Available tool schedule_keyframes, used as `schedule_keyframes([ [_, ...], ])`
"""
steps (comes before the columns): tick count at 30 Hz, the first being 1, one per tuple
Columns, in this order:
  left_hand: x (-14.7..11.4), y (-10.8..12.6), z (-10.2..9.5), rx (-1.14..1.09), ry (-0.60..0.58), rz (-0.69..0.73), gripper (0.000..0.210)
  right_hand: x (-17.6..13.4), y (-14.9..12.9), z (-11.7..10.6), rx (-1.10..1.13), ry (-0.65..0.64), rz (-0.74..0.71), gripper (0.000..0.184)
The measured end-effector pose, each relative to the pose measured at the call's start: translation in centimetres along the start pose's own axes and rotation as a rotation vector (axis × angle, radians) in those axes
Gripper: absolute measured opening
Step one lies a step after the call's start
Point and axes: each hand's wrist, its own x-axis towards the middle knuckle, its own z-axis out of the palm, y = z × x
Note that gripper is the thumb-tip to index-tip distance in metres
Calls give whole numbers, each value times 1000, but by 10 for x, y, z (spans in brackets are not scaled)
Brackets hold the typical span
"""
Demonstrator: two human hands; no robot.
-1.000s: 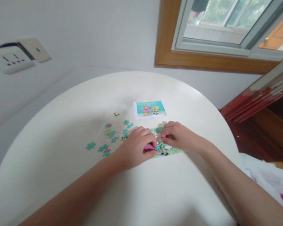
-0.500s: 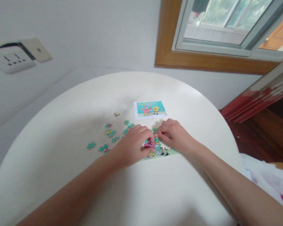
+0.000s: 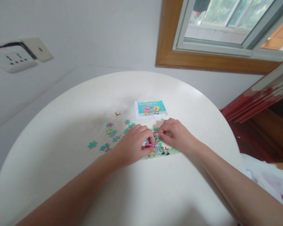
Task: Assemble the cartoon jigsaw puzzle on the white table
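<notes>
A partly assembled jigsaw puzzle (image 3: 165, 152) with cartoon figures lies flat on the white round table (image 3: 141, 194), its upper and left parts covered by my hands. My left hand (image 3: 138, 142) rests on its left side, with curled thumb and forefinger on either side of the pink figure. At the puzzle's upper middle, my right hand (image 3: 174, 133) has thumb and fingertips pinched together on what looks like a small puzzle piece, largely hidden by the fingers. Beyond both hands lies a picture card (image 3: 152, 108) showing cartoon figures on turquoise.
Several loose puzzle pieces (image 3: 112, 133) are scattered left of my left hand, with one piece (image 3: 117, 113) farther back. A wall socket (image 3: 15, 59) is at the left, and a wood-framed window (image 3: 217, 59) at the upper right. White plastic (image 3: 261, 175) lies beside the table at right.
The view has shifted very slightly. Both hands stay at the puzzle in nearly the same pose, and the loose pieces lie as before.
</notes>
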Motion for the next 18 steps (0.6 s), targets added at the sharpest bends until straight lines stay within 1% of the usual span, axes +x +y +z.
schedule_keyframes([
  [3, 0, -1, 0, 4, 0, 3, 10, 2, -2, 2, 39, 70, 89, 24],
  [6, 0, 0, 0, 12, -5, 1, 9, 2, -6, 3, -20, 62, 151, 21],
  [11, 1, 0, 0, 22, -16, -1, 7, 0, -9, -3, -116, -8, 141, 23],
  [18, 1, 1, 0, 24, -26, -9, 7, -3, -6, -14, -32, -103, 103, 20],
])
